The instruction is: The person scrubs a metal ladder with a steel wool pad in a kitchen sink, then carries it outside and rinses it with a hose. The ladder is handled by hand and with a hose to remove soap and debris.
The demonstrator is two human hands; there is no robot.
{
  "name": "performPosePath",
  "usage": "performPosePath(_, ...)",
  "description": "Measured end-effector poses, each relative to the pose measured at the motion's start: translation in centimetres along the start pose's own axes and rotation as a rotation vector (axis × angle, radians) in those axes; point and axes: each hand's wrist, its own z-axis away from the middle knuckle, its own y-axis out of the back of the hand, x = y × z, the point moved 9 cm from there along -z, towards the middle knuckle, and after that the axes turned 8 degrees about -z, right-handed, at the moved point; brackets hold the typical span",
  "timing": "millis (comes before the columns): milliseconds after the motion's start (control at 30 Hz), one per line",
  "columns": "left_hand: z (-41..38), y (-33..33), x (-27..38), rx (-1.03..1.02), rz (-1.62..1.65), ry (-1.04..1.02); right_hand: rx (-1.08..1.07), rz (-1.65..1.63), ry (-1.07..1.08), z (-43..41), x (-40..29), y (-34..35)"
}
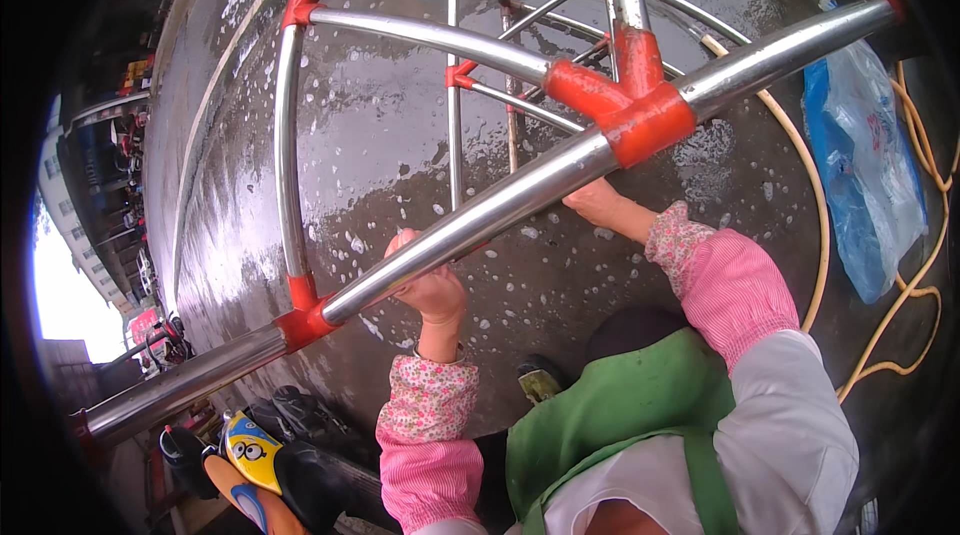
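A frame of shiny metal tubes (480,216) with red joint sleeves (651,122) stands before me, its near rail crossing over my hands in the view. My left hand (437,292) is beneath this rail, with fingertips showing on its far side. Farther right, my right hand (600,205) reaches under the same rail, and the tube hides its fingers. A thin strip of something reddish shows below the rail between the hands. Whether either hand grips anything is hidden. Both forearms wear pink sleeve covers (431,460) with floral cuffs, and a green apron (622,392) covers my front.
The wet concrete floor (555,287) carries patches of suds. On the right, a pale yellow hose (814,190) curves past a blue and clear plastic bag (862,160). At lower left are a yellow cartoon-faced object (253,452) and an orange one (247,494).
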Motion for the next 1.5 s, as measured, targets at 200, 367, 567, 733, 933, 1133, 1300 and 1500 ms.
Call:
performPosePath(200, 0.8, -3.1, 1.4, 0.014, 0.214, 0.091, 0.008, -0.035, -0.169, 5.0, 5.6, 3.6)
performPosePath(367, 1.9, -5.5, 2.5, 0.146, 0.191, 0.153, 0.219, -0.321, -0.319, 1.2, -1.0, -2.4)
performPosePath(567, 2.4, -6.9, 2.6, -0.025, 0.213, 0.157, 0.147, -0.208, -0.085, 5.8, 6.9, 5.5)
performPosePath(733, 3.0, -7.5, 3.5, 0.056, 0.209, 0.181, 0.116, -0.086, -0.111, 4.4, 3.3, 3.5)
performPosePath(933, 3.4, -9.4, 4.3, -0.249, 0.22, 0.112, 0.119, 0.047, -0.071, 7.1, 4.4, 3.9)
performPosePath(1133, 3.1, -8.7, 4.1, -0.261, 0.26, 0.07, 0.569, 0.172, -0.732, 13.2, 17.6, 16.4)
performPosePath(1300, 4.2, -10.1, 4.3, -0.224, 0.244, 0.145, 0.786, -0.022, -1.486, 17.6, 19.9, 11.8)
performPosePath(1500, 3.2, -8.8, 3.8, -0.199, 0.249, 0.122, 0.58, -0.42, -1.148, 9.5, 7.4, 0.8)
